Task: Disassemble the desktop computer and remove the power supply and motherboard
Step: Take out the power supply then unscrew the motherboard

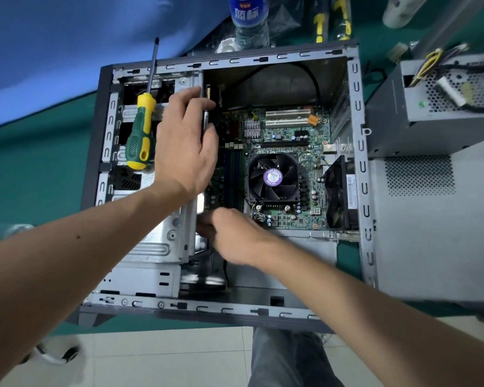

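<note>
The open computer case (359, 152) lies on its side on the green table. Inside sits the green motherboard (288, 138) with a black CPU fan (273, 178). The grey power supply (430, 113) stands outside the case at the right, its cables on top. My left hand (183, 143) grips the edge of the metal drive cage (157, 241). My right hand (232, 237) reaches down at the cage's lower edge beside the motherboard; its fingers are curled and blurred, and what they hold is hidden. A yellow-green screwdriver (141, 129) rests on the cage.
A water bottle (249, 20) stands behind the case. The grey side panel (436, 233) lies at the right. A blue cloth (67, 51) covers the far left. Yellow-black tools (333, 20) lie at the back. My knee shows below the table edge.
</note>
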Available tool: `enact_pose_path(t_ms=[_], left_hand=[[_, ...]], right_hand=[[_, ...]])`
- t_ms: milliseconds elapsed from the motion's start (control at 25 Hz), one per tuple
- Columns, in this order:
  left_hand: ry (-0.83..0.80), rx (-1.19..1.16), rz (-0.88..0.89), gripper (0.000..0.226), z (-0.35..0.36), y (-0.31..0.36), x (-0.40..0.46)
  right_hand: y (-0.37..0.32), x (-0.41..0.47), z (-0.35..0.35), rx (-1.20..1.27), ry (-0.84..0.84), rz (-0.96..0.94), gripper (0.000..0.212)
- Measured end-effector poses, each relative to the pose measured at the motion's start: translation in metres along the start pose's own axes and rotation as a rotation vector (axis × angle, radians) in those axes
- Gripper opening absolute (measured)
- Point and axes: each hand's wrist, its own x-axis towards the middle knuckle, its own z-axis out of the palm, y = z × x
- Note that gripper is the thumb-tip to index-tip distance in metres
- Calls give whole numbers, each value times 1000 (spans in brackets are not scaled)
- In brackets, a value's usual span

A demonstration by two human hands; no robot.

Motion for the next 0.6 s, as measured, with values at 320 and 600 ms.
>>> enact_pose_path(t_ms=[320, 600], left_hand=[[-7, 7, -6, 35, 0, -1, 0], [11, 26, 14, 34, -1, 1, 0]], right_hand=[[-11, -47, -16, -812, -134, -192, 38], [-27, -51, -30, -890, 17, -610, 18]])
